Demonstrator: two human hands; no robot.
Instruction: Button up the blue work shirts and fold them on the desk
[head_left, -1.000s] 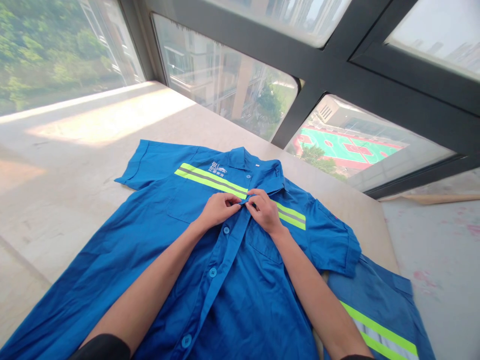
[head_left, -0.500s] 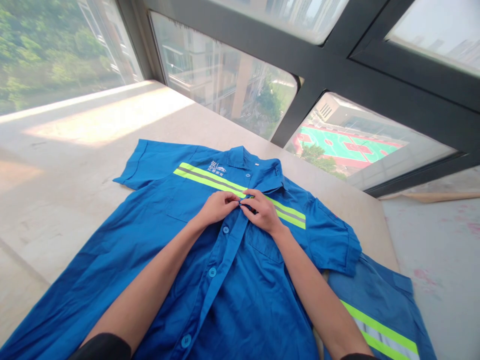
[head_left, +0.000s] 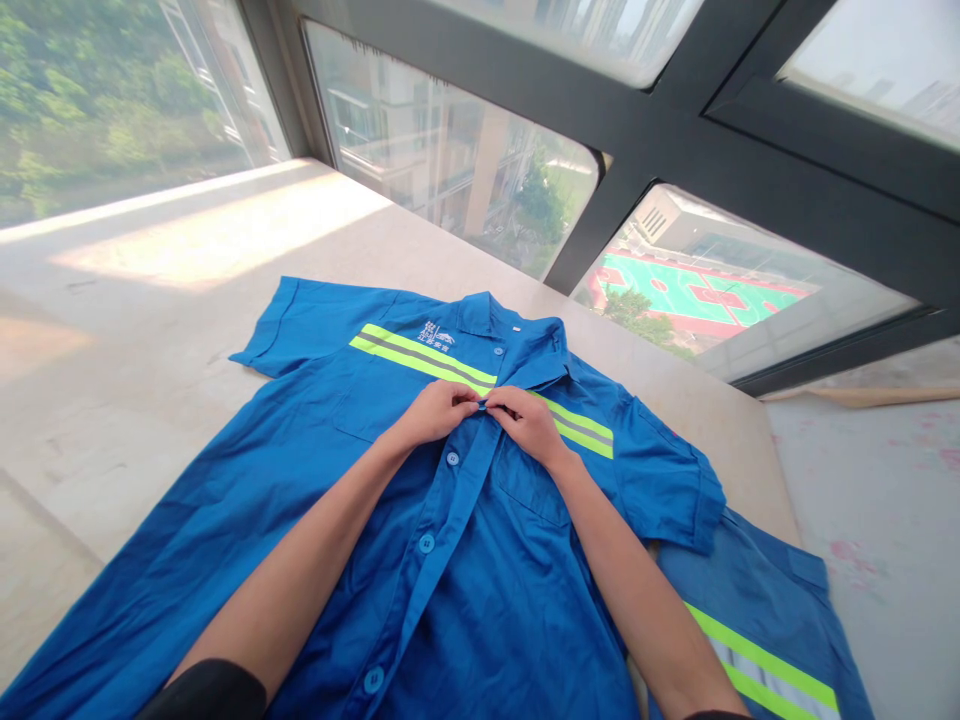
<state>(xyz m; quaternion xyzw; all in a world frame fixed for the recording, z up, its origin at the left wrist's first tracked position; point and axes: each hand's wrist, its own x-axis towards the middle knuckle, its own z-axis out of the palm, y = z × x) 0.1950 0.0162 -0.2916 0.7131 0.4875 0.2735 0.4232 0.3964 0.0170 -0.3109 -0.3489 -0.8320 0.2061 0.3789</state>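
Observation:
A blue short-sleeved work shirt [head_left: 285,480] with yellow-green and grey reflective bands lies spread face up, its collar toward the window. At chest height my left hand [head_left: 439,412] is closed, thumb and fingers pinching the shirt's front edge. Facing it, my right hand [head_left: 529,425] pinches the front placket, the fingertips of both hands nearly touching. A small bit of blue shows between them; whether it is a button or cloth I cannot tell. Below, a round blue button [head_left: 452,459] and others run down the front, with the placket beside them unfastened. One button [head_left: 499,351] shows near the collar.
Blue trousers [head_left: 750,570] with a reflective band lie to the right, partly under the shirt's sleeve. The pale stone ledge [head_left: 150,330] ends at dark-framed windows [head_left: 645,140]. A flower-patterned surface [head_left: 862,500] is at the far right.
My right hand's fingers have drawn closer together into a tighter pinch at the placket. The left hand stays at the same spot on the shirt.

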